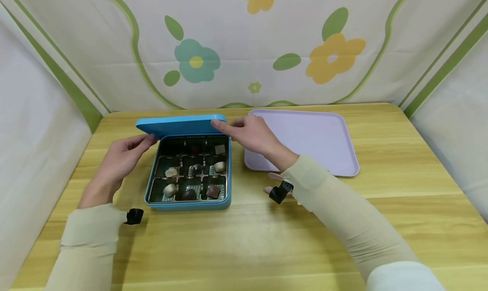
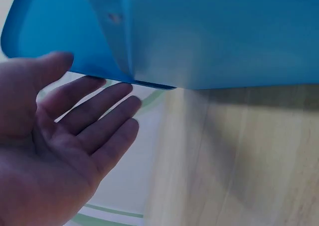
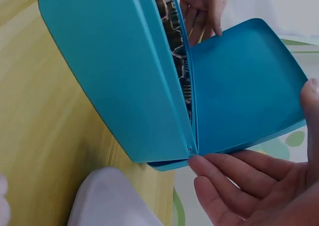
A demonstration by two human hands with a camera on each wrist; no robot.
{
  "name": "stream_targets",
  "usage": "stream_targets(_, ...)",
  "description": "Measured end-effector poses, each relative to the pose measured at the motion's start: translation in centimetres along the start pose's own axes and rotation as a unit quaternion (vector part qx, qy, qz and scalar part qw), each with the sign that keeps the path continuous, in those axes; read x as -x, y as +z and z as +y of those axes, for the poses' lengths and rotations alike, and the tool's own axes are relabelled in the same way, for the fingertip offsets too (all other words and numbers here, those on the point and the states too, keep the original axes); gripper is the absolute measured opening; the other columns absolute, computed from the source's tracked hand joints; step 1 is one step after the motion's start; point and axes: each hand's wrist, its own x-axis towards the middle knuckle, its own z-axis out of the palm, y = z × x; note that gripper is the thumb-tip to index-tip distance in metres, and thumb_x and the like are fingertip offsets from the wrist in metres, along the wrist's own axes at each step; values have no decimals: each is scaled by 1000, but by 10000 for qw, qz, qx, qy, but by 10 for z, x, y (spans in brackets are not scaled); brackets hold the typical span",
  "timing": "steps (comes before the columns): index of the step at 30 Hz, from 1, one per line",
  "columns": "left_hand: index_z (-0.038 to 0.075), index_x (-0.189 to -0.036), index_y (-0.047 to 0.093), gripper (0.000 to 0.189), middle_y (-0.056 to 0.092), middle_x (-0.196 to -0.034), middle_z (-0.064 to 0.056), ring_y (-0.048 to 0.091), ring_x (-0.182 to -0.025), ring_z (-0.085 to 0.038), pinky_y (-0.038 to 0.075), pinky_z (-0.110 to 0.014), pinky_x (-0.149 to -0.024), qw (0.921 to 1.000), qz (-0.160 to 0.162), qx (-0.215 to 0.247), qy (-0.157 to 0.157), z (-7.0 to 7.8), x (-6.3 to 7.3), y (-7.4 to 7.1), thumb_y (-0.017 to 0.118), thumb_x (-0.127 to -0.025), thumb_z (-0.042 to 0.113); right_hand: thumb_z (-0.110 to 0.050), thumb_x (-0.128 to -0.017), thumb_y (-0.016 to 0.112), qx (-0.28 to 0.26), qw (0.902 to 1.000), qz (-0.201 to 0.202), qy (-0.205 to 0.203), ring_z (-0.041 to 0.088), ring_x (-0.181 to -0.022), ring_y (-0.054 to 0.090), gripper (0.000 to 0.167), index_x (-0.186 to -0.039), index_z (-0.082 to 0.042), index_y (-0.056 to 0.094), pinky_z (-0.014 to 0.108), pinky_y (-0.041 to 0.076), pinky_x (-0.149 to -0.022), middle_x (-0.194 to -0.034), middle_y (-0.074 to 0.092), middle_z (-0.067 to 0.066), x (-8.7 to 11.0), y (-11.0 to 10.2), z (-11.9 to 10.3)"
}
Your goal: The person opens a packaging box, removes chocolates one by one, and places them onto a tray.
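Observation:
A blue chocolate tin [image 1: 190, 206] stands left of centre on the table, its blue lid [image 1: 183, 128] tilted up at the back edge. In the tin's divided tray lie several white and dark chocolates [image 1: 213, 191]; shade darkens the rear compartments. My left hand [image 1: 118, 162] holds the lid at its left side, thumb on the inner face and fingers [image 2: 107, 104] reaching outside. At the lid's right side, my right hand [image 1: 253, 134] grips it with the thumb in front and the other fingers [image 3: 234, 181] behind, close to the tin's rear corner.
A lilac tray [image 1: 312, 138] lies to the right, behind the right forearm. Below it, a pale pink object [image 1: 274, 176] is partly hidden by the right sleeve; its kind cannot be told. A flowered cloth [image 1: 236, 45] hangs behind the wooden table [image 1: 248, 248].

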Motion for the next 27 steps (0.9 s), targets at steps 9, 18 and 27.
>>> stream_targets(9, 8, -155, 59, 68, 61, -154, -13, 39, -158, -42, 29, -70, -127, 9992, 331, -112, 182, 0, -4, 2, 54, -109, 58, -47, -102, 73, -57, 9999, -9, -90, 18, -118, 73, 37, -126, -20, 83, 41, 59, -102, -120, 83, 0, -3, 2, 13)
stream_targets(18, 6, -157, 56, 69, 59, -152, -26, 49, -151, -43, 31, -71, -125, 9987, 447, -220, 133, 12, -10, 1, 50, -110, 57, -46, -106, 67, -367, 9992, 145, -56, 18, -108, 73, 40, -127, -14, 79, 41, 59, -96, -114, 81, 3, -6, 3, 16)
stream_targets(27, -1, -157, 52, 69, 72, -120, 6, 72, -97, 11, 54, -42, -114, 9990, 308, 272, 149, 12, -25, -2, 50, -111, 51, -42, -107, 66, -699, 9973, 200, 39, 28, -111, 77, 40, -129, -12, 78, 41, 62, -94, -114, 81, 7, -12, 4, 17)
